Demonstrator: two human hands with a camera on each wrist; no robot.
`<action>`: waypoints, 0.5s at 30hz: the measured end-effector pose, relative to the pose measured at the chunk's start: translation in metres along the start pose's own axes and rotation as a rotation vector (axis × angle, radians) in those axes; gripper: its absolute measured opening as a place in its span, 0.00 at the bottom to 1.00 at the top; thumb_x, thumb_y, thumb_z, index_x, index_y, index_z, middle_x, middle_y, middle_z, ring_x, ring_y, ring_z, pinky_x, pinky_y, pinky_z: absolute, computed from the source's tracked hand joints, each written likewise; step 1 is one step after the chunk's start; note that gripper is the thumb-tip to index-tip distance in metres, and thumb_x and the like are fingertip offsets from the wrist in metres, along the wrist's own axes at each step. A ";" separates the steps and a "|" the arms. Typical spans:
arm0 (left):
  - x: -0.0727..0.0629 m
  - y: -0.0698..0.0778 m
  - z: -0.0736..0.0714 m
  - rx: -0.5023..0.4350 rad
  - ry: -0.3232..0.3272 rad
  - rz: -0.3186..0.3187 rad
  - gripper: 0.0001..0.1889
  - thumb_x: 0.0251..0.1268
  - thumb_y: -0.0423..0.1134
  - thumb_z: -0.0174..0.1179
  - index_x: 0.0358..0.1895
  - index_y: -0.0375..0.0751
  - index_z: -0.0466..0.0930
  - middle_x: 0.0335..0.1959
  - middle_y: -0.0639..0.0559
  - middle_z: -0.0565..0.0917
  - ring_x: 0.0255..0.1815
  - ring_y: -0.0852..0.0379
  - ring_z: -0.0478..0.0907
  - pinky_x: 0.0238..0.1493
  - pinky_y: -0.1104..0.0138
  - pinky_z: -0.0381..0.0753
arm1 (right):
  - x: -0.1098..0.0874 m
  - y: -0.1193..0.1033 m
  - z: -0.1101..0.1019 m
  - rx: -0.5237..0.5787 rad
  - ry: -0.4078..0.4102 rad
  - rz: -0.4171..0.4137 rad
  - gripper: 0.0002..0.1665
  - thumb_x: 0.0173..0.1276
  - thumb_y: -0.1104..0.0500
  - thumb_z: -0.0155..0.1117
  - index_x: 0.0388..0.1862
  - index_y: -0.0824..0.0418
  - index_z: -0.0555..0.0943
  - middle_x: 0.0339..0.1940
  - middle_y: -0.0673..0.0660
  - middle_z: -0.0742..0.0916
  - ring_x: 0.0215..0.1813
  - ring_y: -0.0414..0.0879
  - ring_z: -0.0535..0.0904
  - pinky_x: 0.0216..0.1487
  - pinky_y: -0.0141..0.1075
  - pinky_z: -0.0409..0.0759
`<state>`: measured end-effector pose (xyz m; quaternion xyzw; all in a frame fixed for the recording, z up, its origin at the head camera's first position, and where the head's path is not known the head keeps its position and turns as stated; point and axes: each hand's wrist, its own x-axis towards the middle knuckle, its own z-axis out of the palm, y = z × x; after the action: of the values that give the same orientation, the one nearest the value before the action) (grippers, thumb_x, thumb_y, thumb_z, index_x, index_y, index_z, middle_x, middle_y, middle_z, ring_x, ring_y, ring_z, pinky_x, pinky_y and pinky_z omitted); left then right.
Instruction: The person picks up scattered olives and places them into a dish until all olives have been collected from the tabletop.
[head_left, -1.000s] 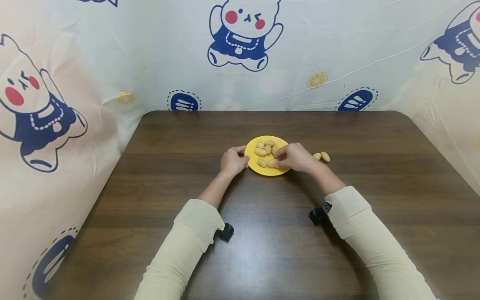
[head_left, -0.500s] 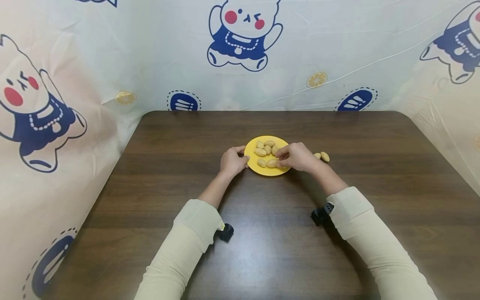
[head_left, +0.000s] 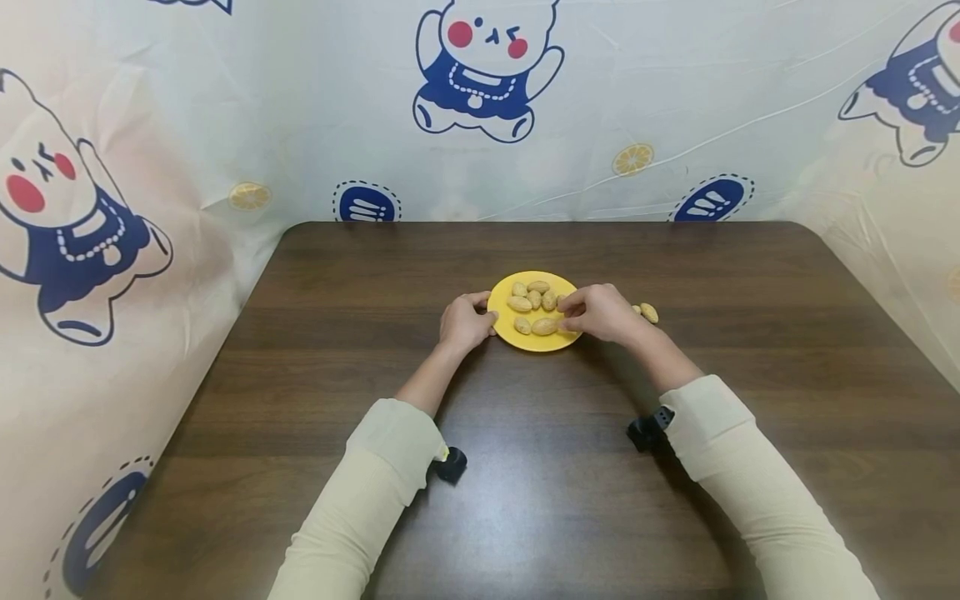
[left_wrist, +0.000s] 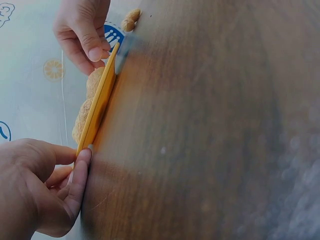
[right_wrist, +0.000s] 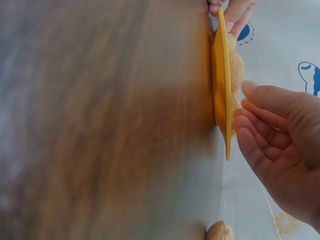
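The yellow plate (head_left: pixel 528 344) lies on the table with several unshelled peanuts (head_left: pixel 519 304) on it. My left hand (head_left: pixel 462 324) pinches the plate's left rim between thumb and fingers, also plain in the left wrist view. Over the plate's right side, my right hand (head_left: pixel 606 312) has its fingers bent loosely beside the peanuts. In the right wrist view the thumb and fingers of that right hand (right_wrist: pixel 290 135) are apart, and I see no peanut between them. The right hand hides part of the plate's right edge.
Two more peanuts (head_left: pixel 648 313) lie on the dark wooden table (head_left: pixel 525 517) just right of the plate, one partly hidden by the right hand. A printed cloth (head_left: pixel 300 100) hangs behind the table.
My right hand has shifted slightly to the right, its fingers drawing away from a peanut at the plate's front. The left hand and the plate have stayed almost still.
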<state>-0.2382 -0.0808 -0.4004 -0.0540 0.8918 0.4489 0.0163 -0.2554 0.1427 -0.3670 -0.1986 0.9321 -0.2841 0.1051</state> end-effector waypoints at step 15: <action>0.000 0.000 0.000 0.019 0.003 0.006 0.22 0.62 0.37 0.59 0.61 0.42 0.73 0.45 0.51 0.77 0.19 0.64 0.78 0.32 0.69 0.71 | -0.010 0.023 -0.020 0.003 0.164 0.029 0.17 0.60 0.60 0.66 0.47 0.67 0.82 0.39 0.61 0.84 0.39 0.50 0.78 0.36 0.40 0.78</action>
<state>-0.2378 -0.0804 -0.4005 -0.0516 0.8961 0.4406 0.0141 -0.2601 0.1741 -0.3632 -0.1613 0.9399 -0.2991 0.0327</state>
